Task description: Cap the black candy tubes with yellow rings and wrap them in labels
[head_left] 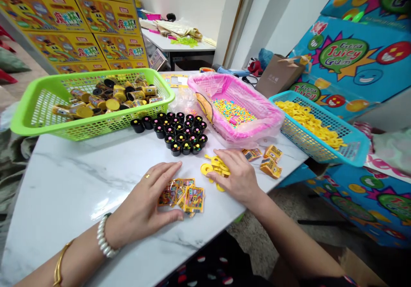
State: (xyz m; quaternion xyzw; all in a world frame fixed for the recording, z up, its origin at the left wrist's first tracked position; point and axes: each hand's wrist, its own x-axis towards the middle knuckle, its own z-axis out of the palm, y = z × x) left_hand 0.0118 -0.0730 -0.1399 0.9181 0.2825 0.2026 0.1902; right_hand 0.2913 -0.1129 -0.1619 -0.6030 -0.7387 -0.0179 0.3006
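My left hand (150, 199) is open on the table, thumb and fingers spread around a small pile of printed yellow sachets (194, 199). To its right my right hand (239, 175) rests with curved fingers apart over a heap of yellow plastic ring-ended pieces (208, 167), touching them; part of the heap is hidden under the palm. Just beyond the hands stands a cluster of small black cups (180, 128) with coloured candies in them. Several folded yellow packets (271, 167) lie right of my right hand.
A green basket (64, 126) of yellow and black tubs stands at the back left. Behind the cups is a pink plastic-lined basket (269, 118) of candy beads. At right, a blue basket (359, 143) of yellow pieces overhangs the table edge. Printed cartons (353, 55) stand beyond.
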